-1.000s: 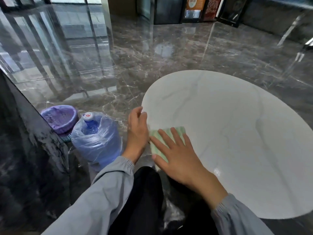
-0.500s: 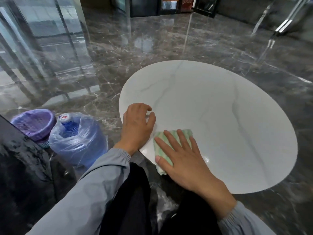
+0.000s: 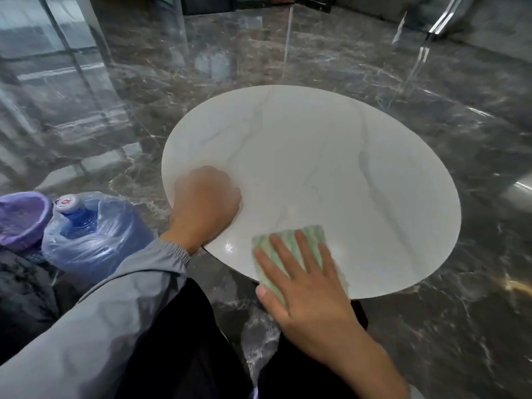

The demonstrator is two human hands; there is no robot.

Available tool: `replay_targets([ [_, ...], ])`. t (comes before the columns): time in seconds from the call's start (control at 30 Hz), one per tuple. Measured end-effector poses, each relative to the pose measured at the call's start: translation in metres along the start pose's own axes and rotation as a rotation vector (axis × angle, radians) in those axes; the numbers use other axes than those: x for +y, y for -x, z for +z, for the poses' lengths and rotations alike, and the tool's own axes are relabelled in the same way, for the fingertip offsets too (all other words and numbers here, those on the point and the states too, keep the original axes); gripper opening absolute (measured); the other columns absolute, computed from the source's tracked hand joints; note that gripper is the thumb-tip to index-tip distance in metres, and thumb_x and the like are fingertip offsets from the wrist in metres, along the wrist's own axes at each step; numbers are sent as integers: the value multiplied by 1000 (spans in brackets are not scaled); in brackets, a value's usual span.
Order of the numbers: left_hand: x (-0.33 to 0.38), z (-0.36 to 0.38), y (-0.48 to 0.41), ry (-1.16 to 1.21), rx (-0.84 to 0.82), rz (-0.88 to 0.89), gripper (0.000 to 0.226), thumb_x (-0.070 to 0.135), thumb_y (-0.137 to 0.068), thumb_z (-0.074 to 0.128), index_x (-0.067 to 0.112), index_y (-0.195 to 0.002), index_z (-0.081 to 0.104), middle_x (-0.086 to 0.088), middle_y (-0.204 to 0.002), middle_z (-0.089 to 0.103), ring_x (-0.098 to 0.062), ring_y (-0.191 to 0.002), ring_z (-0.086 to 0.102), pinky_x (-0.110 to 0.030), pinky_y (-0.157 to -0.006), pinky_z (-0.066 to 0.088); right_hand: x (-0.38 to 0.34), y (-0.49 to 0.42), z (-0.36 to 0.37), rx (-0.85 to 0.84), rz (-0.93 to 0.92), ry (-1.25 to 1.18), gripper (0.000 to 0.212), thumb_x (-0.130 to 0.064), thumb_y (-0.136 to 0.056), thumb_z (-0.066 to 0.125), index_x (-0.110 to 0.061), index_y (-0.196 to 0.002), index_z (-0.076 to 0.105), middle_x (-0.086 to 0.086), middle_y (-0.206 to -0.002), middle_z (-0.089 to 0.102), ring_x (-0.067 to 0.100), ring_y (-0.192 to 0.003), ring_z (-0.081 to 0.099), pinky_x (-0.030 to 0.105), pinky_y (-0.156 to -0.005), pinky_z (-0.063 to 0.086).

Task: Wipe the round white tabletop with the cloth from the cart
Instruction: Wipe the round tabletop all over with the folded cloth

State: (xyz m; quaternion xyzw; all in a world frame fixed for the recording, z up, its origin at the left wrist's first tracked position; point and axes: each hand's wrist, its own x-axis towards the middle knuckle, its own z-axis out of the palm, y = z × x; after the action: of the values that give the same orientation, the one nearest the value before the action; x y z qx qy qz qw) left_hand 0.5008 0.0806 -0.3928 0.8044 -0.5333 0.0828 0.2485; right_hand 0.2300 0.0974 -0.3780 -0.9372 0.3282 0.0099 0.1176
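At near edge of round white bench (image 3: 331, 156), right hand (image 3: 305, 286) presses green striped cloth (image 3: 315, 231) flat, fingers straight, spread. Left hand (image 3: 205, 203) braces on top, fingers curled, holding nothing. Advice: even palm pressure, overlapping strokes toward far rim.

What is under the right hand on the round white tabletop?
A green-and-white striped cloth lies flat on the round white tabletop near its front edge, pressed by the right hand. The cloth's middle is covered by the palm and fingers, so it cannot be seen.
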Motion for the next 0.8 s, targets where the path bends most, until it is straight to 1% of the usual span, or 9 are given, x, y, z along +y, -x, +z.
replay_targets([
  [0.03, 0, 0, 1, 2, 2, 4, 37, 49, -95, 49, 19, -104, 67, -3, -112, 63, -28, -105, 57, -49, -94, 41, 3, 5, 1, 20, -7, -4, 58, -62, -104, 13, -52, -161, 11, -21, -171, -1, 18, -159, -14, 47, -125, -8],
  [0.1, 1, -2, 0, 6, -1, 13, 34, 48, -95, 51, 19, -105, 67, -4, -113, 63, -28, -107, 57, -49, -95, 40, 27, 14, -5, 40, 44, -12, 57, -61, -102, 7, -56, -160, 6, -29, -167, -11, 8, -156, -21, 39, -125, -12],
  [0.13, 3, -2, 0, 4, -8, 13, 34, 48, -95, 51, 19, -106, 67, -4, -115, 63, -29, -108, 57, -49, -96, 40, 43, 19, -10, 44, 92, -19, 58, -61, -102, 4, -57, -159, 3, -31, -165, -15, 5, -154, -24, 36, -125, -13],
  [0.2, 4, -4, 1, -1, -18, 4, 38, 49, -95, 48, 19, -107, 67, -5, -116, 63, -29, -109, 57, -49, -97, 40, 82, 29, -19, 87, 223, -17, 59, -62, -100, 2, -57, -159, 3, -30, -166, -13, 5, -156, -20, 34, -126, -11],
  [0.3, 7, -8, 2, -2, -25, -7, 39, 50, -94, 49, 19, -107, 68, -6, -117, 64, -31, -109, 57, -51, -96, 41, 131, 34, -28, 106, 434, -32, 68, -64, -95, -1, -52, -161, 6, -22, -171, -4, 13, -159, -10, 40, -126, -3],
  [0.4, 9, -9, 2, -25, -39, -21, 32, 46, -98, 57, 19, -110, 67, -8, -120, 63, -33, -110, 57, -52, -98, 41, 138, 27, -29, 64, 518, -17, 61, -57, -101, 3, -51, -161, 0, -17, -172, -7, 19, -159, -12, 48, -126, -5],
  [0.53, 12, -10, 4, -28, -43, -31, 34, 47, -98, 56, 17, -110, 67, -10, -119, 63, -34, -109, 57, -53, -98, 40, 112, 19, -24, 46, 475, -32, 56, -54, -105, 6, -51, -160, -6, -18, -171, -15, 21, -157, -20, 51, -125, -12],
  [0.67, 11, -11, 4, -30, -57, -37, 39, 51, -96, 53, 17, -110, 66, -11, -118, 62, -36, -108, 56, -53, -98, 41, 85, 20, -16, 58, 357, -12, 55, -53, -108, 14, -52, -161, -3, -21, -170, -14, 18, -157, -22, 48, -125, -16],
  [0.8, 12, -11, 1, -40, -79, -31, 44, 56, -94, 48, 19, -110, 65, -10, -118, 62, -36, -107, 57, -53, -96, 42, 92, 21, -20, 33, 306, -27, 57, -59, -105, 12, -55, -160, -1, -27, -167, -15, 10, -155, -24, 41, -124, -18],
])
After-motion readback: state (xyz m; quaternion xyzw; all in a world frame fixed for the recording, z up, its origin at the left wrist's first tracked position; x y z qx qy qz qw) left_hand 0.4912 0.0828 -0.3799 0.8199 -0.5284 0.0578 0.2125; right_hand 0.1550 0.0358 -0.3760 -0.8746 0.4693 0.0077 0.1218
